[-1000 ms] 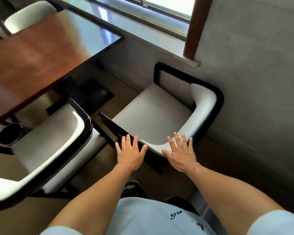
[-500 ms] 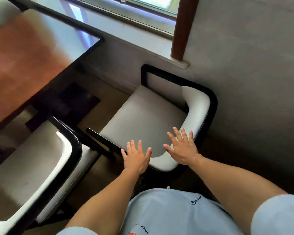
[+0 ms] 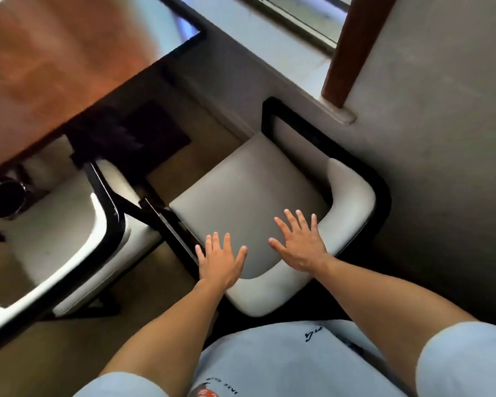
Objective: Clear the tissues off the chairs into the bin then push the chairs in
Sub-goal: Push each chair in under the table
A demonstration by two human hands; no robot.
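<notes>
Hands are spreading flat, fingers straight and splayed, over the curved back of a white-cushioned, black-framed chair (image 3: 249, 184) at centre frame, gripping nothing: the left hand (image 3: 219, 260) is sitting at the backrest's left end, the right hand (image 3: 299, 245) on its padded curve. A second chair (image 3: 69, 233) is standing at lower left, beside a wooden table (image 3: 55, 67) filling the upper left. A dark round bin (image 3: 5, 199) is showing at the left edge.
</notes>
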